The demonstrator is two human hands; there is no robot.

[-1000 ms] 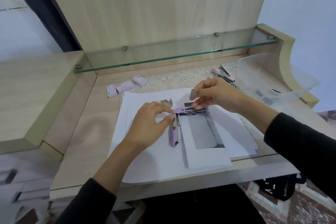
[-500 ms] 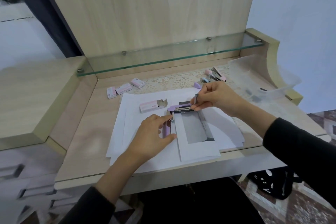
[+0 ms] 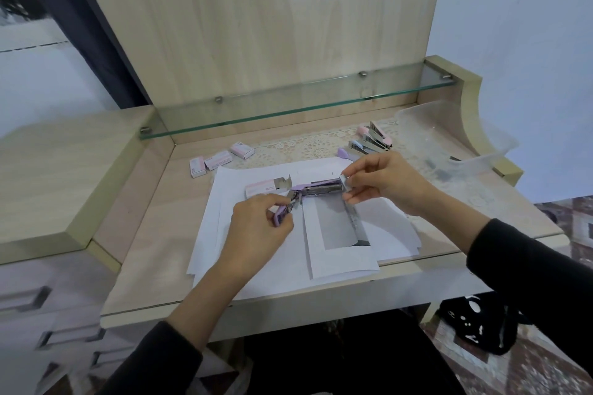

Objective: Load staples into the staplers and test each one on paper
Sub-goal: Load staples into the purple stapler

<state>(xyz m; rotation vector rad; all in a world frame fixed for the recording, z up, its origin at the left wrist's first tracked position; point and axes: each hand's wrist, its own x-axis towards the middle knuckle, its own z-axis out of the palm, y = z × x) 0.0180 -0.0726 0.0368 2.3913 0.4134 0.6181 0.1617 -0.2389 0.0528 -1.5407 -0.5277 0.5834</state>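
From the head view, my only one, I judge we are in the loading step for the purple stapler (image 3: 317, 190), which lies swung open on the paper (image 3: 256, 269) near the middle of the desk. My left hand (image 3: 256, 229) is curled round the stapler's hinged-back top arm at the near-left end, thumb and fingers closed on it. My right hand (image 3: 386, 184) pinches a short silver block of staples (image 3: 344, 183) between thumb and fingertips, right at the far-right end of the metal channel and touching or nearly touching it (I cannot tell whether it is seated). The next move, as I read it, calls for lining the staples up with the channel and sliding them in, then folding the arm shut. An opened box (image 3: 266, 188) lies just behind the left hand; more staplers (image 3: 369, 144) wait beyond the right one.
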